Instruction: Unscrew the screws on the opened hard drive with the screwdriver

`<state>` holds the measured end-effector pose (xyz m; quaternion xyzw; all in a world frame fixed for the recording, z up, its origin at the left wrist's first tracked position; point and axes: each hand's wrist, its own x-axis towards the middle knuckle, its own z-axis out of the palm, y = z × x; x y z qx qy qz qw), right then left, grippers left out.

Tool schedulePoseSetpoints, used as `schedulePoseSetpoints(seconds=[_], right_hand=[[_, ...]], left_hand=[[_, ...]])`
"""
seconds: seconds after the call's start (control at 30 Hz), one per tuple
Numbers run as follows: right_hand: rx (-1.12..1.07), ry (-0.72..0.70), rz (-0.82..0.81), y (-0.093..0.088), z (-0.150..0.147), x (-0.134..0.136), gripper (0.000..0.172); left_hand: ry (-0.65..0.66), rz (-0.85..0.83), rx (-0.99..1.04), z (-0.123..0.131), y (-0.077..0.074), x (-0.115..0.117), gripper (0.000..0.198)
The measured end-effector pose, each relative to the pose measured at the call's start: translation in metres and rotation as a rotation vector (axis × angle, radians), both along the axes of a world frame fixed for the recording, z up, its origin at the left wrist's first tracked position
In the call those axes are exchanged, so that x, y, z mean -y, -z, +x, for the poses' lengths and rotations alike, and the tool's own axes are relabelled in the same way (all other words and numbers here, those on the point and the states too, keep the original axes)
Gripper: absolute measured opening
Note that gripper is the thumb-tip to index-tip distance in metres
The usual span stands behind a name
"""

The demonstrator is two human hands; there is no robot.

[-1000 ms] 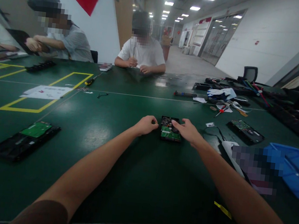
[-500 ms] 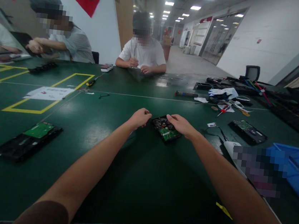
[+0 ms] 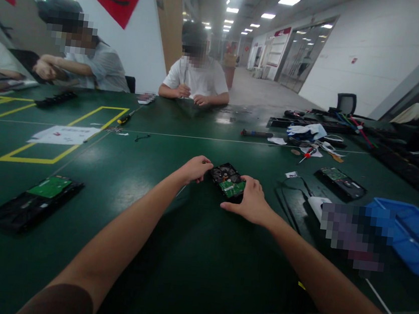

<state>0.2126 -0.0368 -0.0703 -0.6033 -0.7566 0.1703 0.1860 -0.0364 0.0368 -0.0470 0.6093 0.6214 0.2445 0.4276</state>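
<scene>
A hard drive [image 3: 231, 186] with a black case and a green circuit board lies on the dark green table in front of me. My right hand [image 3: 252, 200] is around its right side, fingers at the far right edge and thumb stretched along the near corner. At the drive's left corner is my left hand [image 3: 197, 169], its thumb and fingers pinched together. Whether anything small sits in that pinch is hidden.
Another drive in a black caddy [image 3: 34, 202] lies at left, and a further hard drive [image 3: 339, 184] at right. Beside that are a blue bin [image 3: 408, 240] and a white cabled device [image 3: 317, 205]. A red screwdriver [image 3: 307, 155] lies beyond. Two people sit opposite; another is partly visible.
My right hand has shifted from the drive's top far edge down to its right side, with the thumb now toward me. The left hand stays by the left corner.
</scene>
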Motion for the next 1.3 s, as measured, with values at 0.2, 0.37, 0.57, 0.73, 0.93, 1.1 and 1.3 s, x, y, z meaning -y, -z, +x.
schedulePoseSetpoints(seconds=[0.2, 0.37, 0.57, 0.73, 0.93, 1.1, 1.3], right_hand=[[0.038, -0.007, 0.123, 0.009, -0.001, -0.005, 0.098], [0.001, -0.183, 0.125, 0.009, 0.018, -0.021, 0.099], [-0.085, -0.333, 0.072, 0.005, 0.036, -0.037, 0.102], [-0.170, -0.344, 0.041, 0.008, 0.039, -0.039, 0.105], [-0.231, -0.335, 0.057, 0.017, 0.039, -0.041, 0.109], [-0.273, -0.369, -0.002, 0.018, 0.045, -0.042, 0.115], [-0.344, -0.364, -0.055, 0.016, 0.052, -0.043, 0.108]], left_hand=[[0.051, -0.003, -0.048, 0.002, -0.011, 0.006, 0.041], [0.131, 0.002, -0.155, -0.004, -0.021, 0.009, 0.038], [0.140, 0.100, -0.222, -0.014, -0.035, 0.011, 0.041], [0.120, 0.255, -0.142, -0.015, -0.039, 0.010, 0.040], [0.098, 0.280, -0.041, -0.011, -0.049, 0.016, 0.044], [0.097, 0.338, 0.033, -0.006, -0.057, 0.023, 0.048], [0.209, 0.459, 0.229, -0.001, -0.065, 0.029, 0.048]])
